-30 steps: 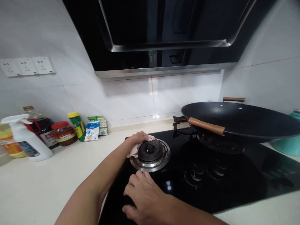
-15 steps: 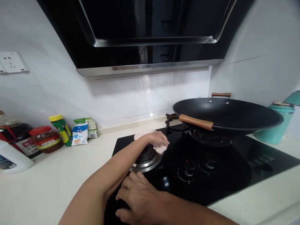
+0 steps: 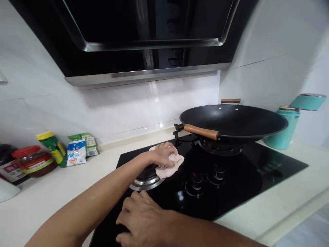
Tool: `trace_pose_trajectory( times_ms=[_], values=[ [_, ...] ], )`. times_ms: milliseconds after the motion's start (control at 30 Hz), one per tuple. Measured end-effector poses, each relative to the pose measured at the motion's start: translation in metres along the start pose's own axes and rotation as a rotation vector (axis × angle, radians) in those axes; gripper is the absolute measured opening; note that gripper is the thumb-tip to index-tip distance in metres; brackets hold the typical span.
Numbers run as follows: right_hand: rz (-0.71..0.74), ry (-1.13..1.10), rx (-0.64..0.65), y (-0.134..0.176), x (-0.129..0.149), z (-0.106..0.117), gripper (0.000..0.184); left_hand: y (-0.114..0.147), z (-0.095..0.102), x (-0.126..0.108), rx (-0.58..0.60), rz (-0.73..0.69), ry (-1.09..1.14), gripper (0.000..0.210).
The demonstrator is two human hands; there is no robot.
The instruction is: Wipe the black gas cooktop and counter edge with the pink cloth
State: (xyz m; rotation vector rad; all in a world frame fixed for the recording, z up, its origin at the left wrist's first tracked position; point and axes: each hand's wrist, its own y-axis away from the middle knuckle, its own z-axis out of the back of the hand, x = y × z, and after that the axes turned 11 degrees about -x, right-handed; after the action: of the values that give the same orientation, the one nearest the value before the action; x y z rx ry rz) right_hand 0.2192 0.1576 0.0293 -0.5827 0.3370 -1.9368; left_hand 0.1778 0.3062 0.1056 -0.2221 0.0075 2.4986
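Observation:
My left hand [image 3: 165,155] presses a pale pink cloth [image 3: 169,168] onto the black glass stovetop, at the back right edge of the left burner [image 3: 146,181]. The fingers are bent over the cloth, and part of it sticks out beyond them. Closer to me, my right hand [image 3: 141,218] rests by the front left of the glass cooktop [image 3: 190,207], holding nothing. Its fingers are slightly curled and the thumb stands apart. My left forearm covers part of the left burner.
A large black wok [image 3: 231,121] with wooden handles sits over the right burner. Two control knobs [image 3: 196,180] stand near the middle. Seasoning packets [image 3: 76,152] and a red-lidded jar [image 3: 36,161] line the left wall. An open teal canister [image 3: 285,128] stands behind the wok. The range hood [image 3: 149,73] hangs above.
The view has turned right, so the scene sits further left. My left hand has slid the cloth slightly right and nearer across the glass, its fingers more spread. My right hand stays near the same spot.

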Motion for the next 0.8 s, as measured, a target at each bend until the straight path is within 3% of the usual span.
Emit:
trace_pose_trajectory(
  times_ms=[67, 133, 300, 433, 633, 800],
  values=[
    [0.001, 0.010, 0.000, -0.001, 0.000, 0.001, 0.046, 0.006, 0.001, 0.005, 0.122, 0.016, -0.058, 0.071],
    [-0.009, 0.007, -0.002, 0.000, 0.001, 0.001, 0.046, 0.006, -0.002, 0.010, 0.153, 0.032, -0.085, 0.075],
    [-0.016, -0.013, -0.010, 0.003, 0.001, 0.001, 0.049, -0.010, -0.014, 0.020, 0.091, 0.067, -0.092, 0.058],
    [-0.016, -0.007, -0.034, 0.006, -0.001, -0.003, 0.045, -0.026, -0.019, 0.034, 0.008, 0.174, -0.130, 0.055],
    [-0.030, -0.037, -0.061, 0.010, -0.003, -0.005, 0.038, -0.046, -0.017, 0.089, -0.076, 0.391, -0.191, 0.059],
    [-0.032, -0.048, -0.055, 0.010, -0.003, -0.006, 0.038, -0.032, -0.009, 0.139, -0.065, 0.554, -0.257, 0.060]
  ],
)
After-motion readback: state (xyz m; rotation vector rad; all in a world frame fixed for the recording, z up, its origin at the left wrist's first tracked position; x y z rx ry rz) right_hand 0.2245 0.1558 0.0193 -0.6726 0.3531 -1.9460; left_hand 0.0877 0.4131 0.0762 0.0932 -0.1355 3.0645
